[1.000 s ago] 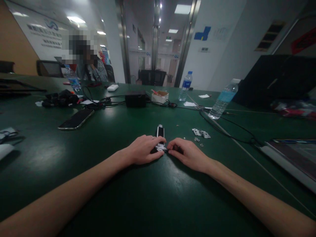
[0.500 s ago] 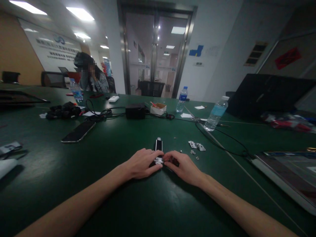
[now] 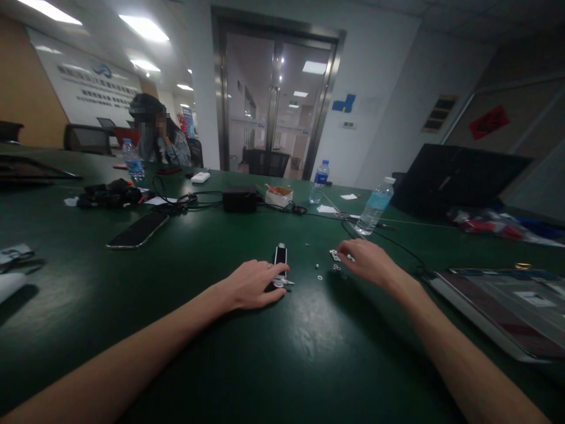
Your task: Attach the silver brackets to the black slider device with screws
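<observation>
The black device (image 3: pixel 281 257) is lying on the surface (image 3: pixel 309 359) — left hand (image 3: pixel 251 286) curling against its lower end, grip unclear, right hand (image 3: pixel 366 262) spreading loosely at the metal hinge (image 3: pixel 336 255), open room beside.

The dark green counter (image 3: pixel 309 359) carries a smartphone (image 3: pixel 138 230) lying face up, a black power adapter (image 3: pixel 239 201) among tangled black cables (image 3: pixel 176 204), and a small open cardboard box (image 3: pixel 279 197). A clear plastic water bottle (image 3: pixel 374 214) stands upright toward the right. Nearer, a slim black-and-silver device (image 3: pixel 280 256) lies lengthwise, with small metal washers (image 3: pixel 336 267) and a metal hinge plate (image 3: pixel 335 255) scattered near it.
</observation>
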`<state>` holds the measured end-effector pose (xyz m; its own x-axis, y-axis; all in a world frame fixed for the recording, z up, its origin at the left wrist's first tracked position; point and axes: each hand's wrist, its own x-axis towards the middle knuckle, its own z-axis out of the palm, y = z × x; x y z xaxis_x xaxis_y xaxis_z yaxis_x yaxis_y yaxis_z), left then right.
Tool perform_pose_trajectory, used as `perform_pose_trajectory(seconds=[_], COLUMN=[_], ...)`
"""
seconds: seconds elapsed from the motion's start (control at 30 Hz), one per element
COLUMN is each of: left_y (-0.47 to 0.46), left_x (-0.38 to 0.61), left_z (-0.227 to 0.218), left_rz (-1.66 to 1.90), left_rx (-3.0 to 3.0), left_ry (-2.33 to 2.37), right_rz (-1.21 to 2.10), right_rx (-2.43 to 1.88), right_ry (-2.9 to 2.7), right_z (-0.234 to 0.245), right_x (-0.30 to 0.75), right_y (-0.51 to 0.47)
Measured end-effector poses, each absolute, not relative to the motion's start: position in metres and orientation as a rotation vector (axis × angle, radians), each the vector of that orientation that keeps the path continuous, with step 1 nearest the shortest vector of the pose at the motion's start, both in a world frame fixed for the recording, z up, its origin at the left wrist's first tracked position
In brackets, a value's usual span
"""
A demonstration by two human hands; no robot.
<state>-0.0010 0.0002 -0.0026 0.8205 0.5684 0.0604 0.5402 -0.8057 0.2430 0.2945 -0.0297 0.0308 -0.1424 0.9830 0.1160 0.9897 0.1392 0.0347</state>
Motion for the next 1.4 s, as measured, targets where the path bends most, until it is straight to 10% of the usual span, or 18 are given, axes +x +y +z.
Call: perform_pose_trajectory(seconds=[0.3,1.4], left_y=[0.002,0.003], left_x=[-0.001,0.0], left_z=[-0.004,-0.005], left_rz=[0.171,0.187], left_rx=[2.794,2.803], left_ry=[0.853,0.807], right_rz=[0.26,-0.032], right_rx=[-2.27,-2.114], right_ry=[-2.366,-2.45], right_z=[0.03,0.004], right_x=[0.303,0.292], right_y=[-0.034,-0.02])
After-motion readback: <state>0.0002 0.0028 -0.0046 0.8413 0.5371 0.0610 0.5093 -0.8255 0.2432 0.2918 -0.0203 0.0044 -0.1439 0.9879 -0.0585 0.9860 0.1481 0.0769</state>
